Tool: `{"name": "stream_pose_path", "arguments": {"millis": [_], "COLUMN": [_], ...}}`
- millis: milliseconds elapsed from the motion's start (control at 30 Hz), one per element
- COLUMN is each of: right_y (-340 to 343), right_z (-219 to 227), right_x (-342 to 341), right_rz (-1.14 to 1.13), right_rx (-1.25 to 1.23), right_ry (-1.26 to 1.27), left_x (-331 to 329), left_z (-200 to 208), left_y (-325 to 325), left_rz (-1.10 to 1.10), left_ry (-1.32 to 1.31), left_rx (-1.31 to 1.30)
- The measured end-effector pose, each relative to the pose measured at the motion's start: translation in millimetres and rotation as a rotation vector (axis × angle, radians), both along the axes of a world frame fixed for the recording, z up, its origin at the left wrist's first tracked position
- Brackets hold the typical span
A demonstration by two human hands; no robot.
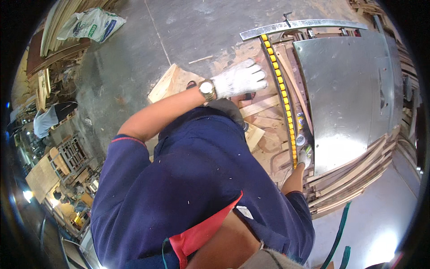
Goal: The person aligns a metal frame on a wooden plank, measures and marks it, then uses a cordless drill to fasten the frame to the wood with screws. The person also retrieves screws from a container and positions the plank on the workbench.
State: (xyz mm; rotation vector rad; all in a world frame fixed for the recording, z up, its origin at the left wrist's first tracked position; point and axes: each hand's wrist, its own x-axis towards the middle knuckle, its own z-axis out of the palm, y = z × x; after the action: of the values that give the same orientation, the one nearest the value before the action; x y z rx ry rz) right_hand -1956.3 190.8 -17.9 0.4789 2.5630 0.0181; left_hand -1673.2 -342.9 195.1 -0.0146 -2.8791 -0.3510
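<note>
My left hand, in a white knitted glove, reaches forward over the floor with its fingers stretched out and nothing in it. A watch is on that wrist. The fingertips end just left of a rail of yellow rollers that runs along a machine. My right hand, also gloved, is low at the right, between the near end of the rail and the steel machine table. Its fingers look curled around something small with green on it, too small to name. Beside it lies a round pale item.
A metal bar crosses the machine's far end. Wooden strips are stacked at the near right. Boards and offcuts lie around my feet. A white plastic sack rests on timber at the far left. A wooden block stands left of my hand.
</note>
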Motion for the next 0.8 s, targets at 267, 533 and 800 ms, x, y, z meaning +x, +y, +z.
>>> {"name": "stream_pose_path", "arguments": {"millis": [267, 533, 800], "right_y": [-68.2, -340.8, -637.2], "right_z": [58.0, 46.8, 89.1], "right_x": [137.5, 319.9, 520.9], "right_rz": [-0.462, 0.205, 0.613], "right_rx": [-0.337, -1.219, -1.511], "right_ry": [0.558, -0.087, -1.053], "left_x": [160.3, 399.9, 595.3], "left_z": [-10.5, -38.1, -19.1], "left_y": [-9.1, -46.7, -52.1], "left_rz": [0.306, 0.700, 1.224], "left_ry": [-0.063, 0.021, 0.325], "left_rx": [0.227, 0.357, 0.317]}}
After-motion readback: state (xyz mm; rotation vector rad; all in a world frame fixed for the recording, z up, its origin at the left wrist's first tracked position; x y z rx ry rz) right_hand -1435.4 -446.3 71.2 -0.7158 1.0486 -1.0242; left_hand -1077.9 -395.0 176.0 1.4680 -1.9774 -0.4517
